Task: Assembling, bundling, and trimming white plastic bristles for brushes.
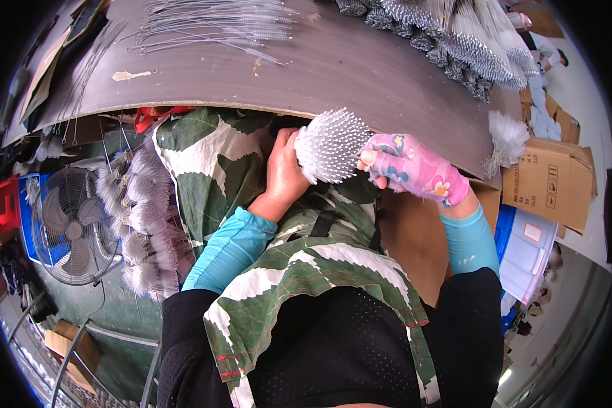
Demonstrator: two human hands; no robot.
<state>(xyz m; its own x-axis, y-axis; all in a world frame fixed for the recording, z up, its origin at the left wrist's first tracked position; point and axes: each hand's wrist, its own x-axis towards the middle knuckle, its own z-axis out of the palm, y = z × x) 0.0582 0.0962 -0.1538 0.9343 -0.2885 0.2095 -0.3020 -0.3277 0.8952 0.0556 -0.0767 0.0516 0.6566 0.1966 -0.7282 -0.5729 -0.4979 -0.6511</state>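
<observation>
My left hand [285,167], bare, is closed around a bundle of thin wire brushes [333,145]. Their white bristly heads are packed together with the tips facing up, and the stems below are hidden. At the bundle's right edge is my right hand [409,168], in a pink flowered glove that leaves the fingertips bare. Its thumb and fingers are pinched together beside the outermost tips; whatever they hold is too small to make out. Both hands are above my lap, at the near edge of the brown table [360,75].
Loose wire brushes [211,27] lie at the table's far left, and tied bundles [455,41] are piled at the far right. A separate bundle [506,139] rests near the cardboard box [549,183]. A floor fan [73,228] stands left, beside more hanging brush bundles [146,204].
</observation>
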